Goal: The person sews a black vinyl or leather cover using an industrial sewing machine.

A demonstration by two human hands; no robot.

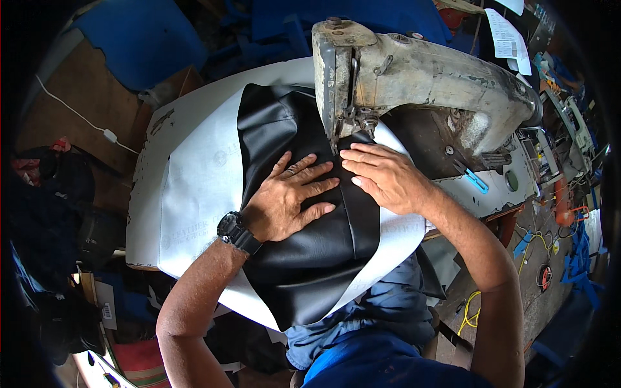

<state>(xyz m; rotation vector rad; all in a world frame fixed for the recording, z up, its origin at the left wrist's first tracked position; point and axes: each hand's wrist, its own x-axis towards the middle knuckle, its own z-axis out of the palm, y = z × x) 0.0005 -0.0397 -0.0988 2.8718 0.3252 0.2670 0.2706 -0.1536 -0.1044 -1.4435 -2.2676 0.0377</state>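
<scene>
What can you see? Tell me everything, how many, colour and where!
Sewing machine: one, worn beige, upper right
Sheet: count unclear, black with white backing, middle
Table: one, white, beneath sheet
Snips: one, blue, right middle
Cords: several, white left, yellow right
Papers: several, white, upper right
Watch: one, black, left middle
Shirt: one, blue, bottom
Trousers or shorts: one, blue-grey, lower middle
Clutter: lots, mixed colours, edges
Left grip: one, bare, on sheet
Right grip: one, bare, on sheet
Arms: two, bare, lower sides

Cannot see the middle front edge of the bench [143, 223], covered by the black material [304, 252]. Cannot discern the needle of the sewing machine [414, 68], too small. See the blue shirt [381, 365] cut off below.
</scene>
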